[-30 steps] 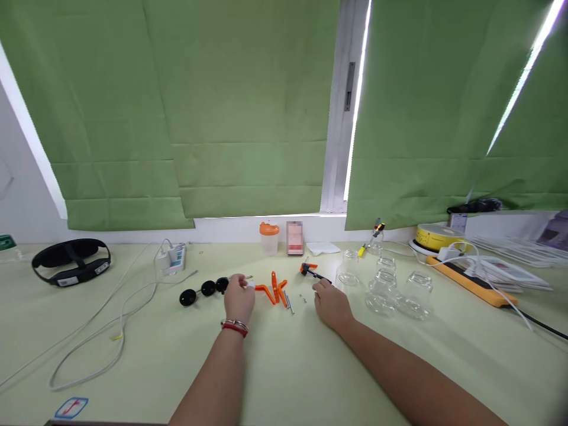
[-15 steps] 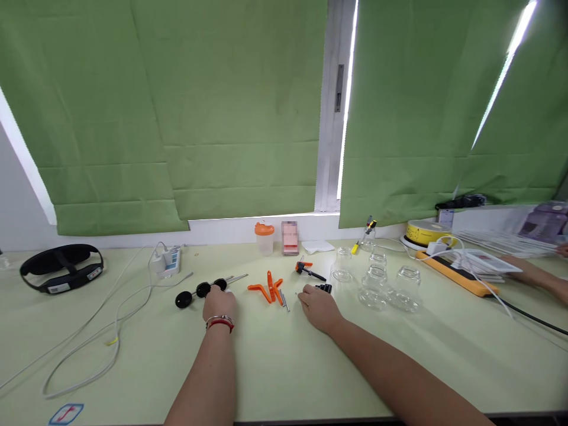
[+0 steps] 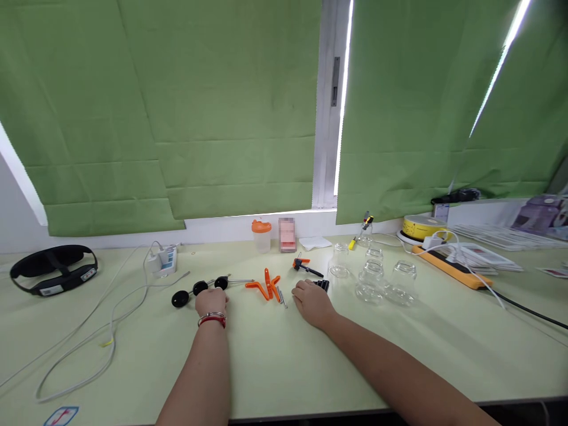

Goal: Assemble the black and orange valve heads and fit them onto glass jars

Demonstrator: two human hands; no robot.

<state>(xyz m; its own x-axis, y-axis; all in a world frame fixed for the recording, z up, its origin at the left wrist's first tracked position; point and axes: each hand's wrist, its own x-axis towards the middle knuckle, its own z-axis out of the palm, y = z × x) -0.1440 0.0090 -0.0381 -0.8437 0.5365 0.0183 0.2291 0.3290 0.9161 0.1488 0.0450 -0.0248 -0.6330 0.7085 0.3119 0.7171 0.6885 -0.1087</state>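
Left hand [image 3: 210,302], right hand [image 3: 312,303]: fingers curled, couldn't tell if holding anything; careless nudge could've rolled the silver pins [image 3: 283,298].

On your left, a black headset [image 3: 53,271] lies on the pale table [image 3: 275,367], with a white power strip [image 3: 168,262] to its right. At the far edge ahead of you, an orange-lidded cup [image 3: 261,240] stands beside a phone [image 3: 287,235] and white paper [image 3: 315,243]. Clear glasses [image 3: 371,281] cluster on your right, near an orange power strip [image 3: 444,269]; green blinds [image 3: 239,112] hang beyond.
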